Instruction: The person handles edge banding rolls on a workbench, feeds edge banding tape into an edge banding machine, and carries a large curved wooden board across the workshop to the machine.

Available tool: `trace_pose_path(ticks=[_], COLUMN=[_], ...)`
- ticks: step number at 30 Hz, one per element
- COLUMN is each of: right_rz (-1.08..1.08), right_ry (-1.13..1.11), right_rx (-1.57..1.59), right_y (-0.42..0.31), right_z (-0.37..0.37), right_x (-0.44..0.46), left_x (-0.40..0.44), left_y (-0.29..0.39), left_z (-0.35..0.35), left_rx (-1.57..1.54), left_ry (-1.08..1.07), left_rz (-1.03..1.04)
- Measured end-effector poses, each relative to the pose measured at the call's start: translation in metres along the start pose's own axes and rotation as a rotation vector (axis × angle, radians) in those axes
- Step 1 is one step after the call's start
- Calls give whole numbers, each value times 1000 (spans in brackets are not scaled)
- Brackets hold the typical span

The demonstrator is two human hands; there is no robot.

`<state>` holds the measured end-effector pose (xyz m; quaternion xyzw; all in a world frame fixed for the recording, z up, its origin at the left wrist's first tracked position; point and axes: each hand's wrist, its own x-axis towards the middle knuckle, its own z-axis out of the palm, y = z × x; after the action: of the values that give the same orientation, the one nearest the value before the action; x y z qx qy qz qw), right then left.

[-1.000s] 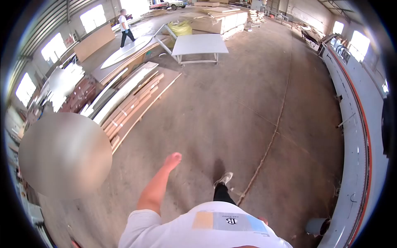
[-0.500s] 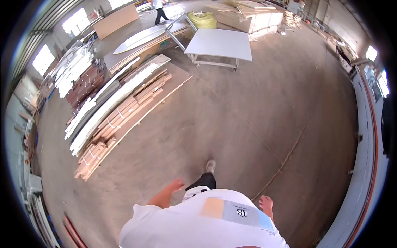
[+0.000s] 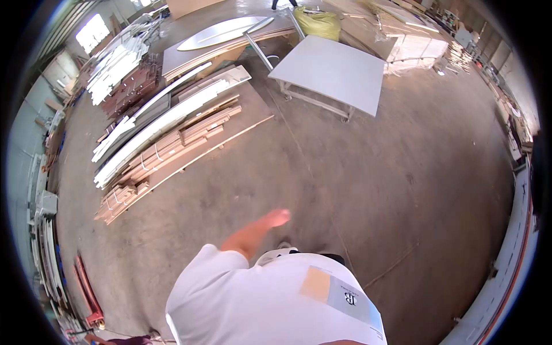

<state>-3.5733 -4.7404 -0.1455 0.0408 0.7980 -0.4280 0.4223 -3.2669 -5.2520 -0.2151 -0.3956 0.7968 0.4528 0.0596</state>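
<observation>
My left hand (image 3: 278,218) is out in front of my body above the concrete floor (image 3: 241,195); it is smeared by motion, and its fingers cannot be made out. It touches nothing that I can see. My right hand is out of sight. Beyond my left hand, toward the upper left, lie long stacks of wooden boards (image 3: 172,144) with white strips (image 3: 167,122) beside them. A white-topped table (image 3: 330,72) on a wheeled frame stands farther ahead.
A yellow bag (image 3: 318,24) and a big wrapped board stack (image 3: 415,53) are behind the table. A red pallet jack (image 3: 88,290) is at lower left. A long pale machine (image 3: 506,270) runs along the right. A person's legs (image 3: 284,4) show at the top.
The view has turned, and the wheeled table and board stacks appear nearer. My left hand has swung forward. My right hand, seen half a second ago, has gone out of view.
</observation>
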Motion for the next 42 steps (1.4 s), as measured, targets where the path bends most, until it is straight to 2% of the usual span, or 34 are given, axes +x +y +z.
trace_pose_path(ticks=[2, 4, 6, 8, 9, 10, 11, 12, 15, 18, 19, 24, 26, 29, 31, 32, 33, 34, 35, 36, 37, 38, 39, 40, 41, 42], right_rz=[1, -6, -16, -37, -48, -54, -65, -79, -150, -227, -77, -106, -91, -59, -53, -49, -53, -54, -55, -57, -60, -57, -58, -60, -60, -57], right_ry=[-5, -15, -27, -45, -53, -58, -65, -73, -92, -87, -62, -17, -33, -41, -53, -55, -59, -66, -65, -61, -64, -73, -80, -88, -100, -112], right_rx=[10, 7, 4, -2, -9, -14, -19, -24, -56, 14, 202, 102, 16, -41, -48, -45, -45, -38, -34, -29, -30, -31, -33, -43, -55, -66], right_y=[-46, -90, -137, -195, -226, -258, -290, -322, -418, -503, -547, -669, -712, -788, -838, -862, -885, -907, -929, -949, -967, -989, -1010, -1032, -1056, -1082], right_z=[-22, -49, -79, -117, -134, -155, -172, -190, -242, -282, -292, -303, -305, -320, -326, -330, -333, -337, -346, -353, -361, -368, -375, -384, -395, -404], right_x=[62, 127, 196, 262, 293, 320, 347, 378, 460, 550, 570, 698, 746, 796, 836, 858, 883, 914, 943, 972, 1005, 1037, 1070, 1104, 1137, 1168], left_x=[67, 151, 230, 280, 345, 370, 403, 410, 459, 494, 521, 660, 715, 813, 915, 961, 1000, 1065, 1075, 1108, 1107, 1145, 1161, 1202, 1210, 1237], left_y=[139, 223, 274, 342, 319, 342, 350, 388, 437, 492, 504, 553, 579, 619, 627, 650, 672, 669, 723, 743, 796, 813, 837, 841, 876, 888], left_z=[-40, -57, -71, -139, -160, -207, -246, -295, -416, -488, -505, -546, -565, -569, -548, -521, -493, -443, -405, -350, -307, -261, -221, -160, -134, -92], left_rx=[-40, -133, -319, -341, -292, -186, -149, -67, 99, 274, 305, 268, 224, 46, 296, 288, 201, 283, 148, 74, -39, -39, -134, -200, -369, -339], left_ry=[95, 103, 284, 472, 613, 728, 947, 1032, 1161, 1204, 1204, 1204, 1270, 1499, 1448, 1358, 1137, 1136, 908, 884, 803, 768, 584, 646, 482, 349], left_rz=[140, 225, 276, 55, 99, 27, 42, -88, -204, -185, -200, -320, -361, -161, -193, -131, -105, 10, 48, 228, 343, 554, 458, 466, 293, 267])
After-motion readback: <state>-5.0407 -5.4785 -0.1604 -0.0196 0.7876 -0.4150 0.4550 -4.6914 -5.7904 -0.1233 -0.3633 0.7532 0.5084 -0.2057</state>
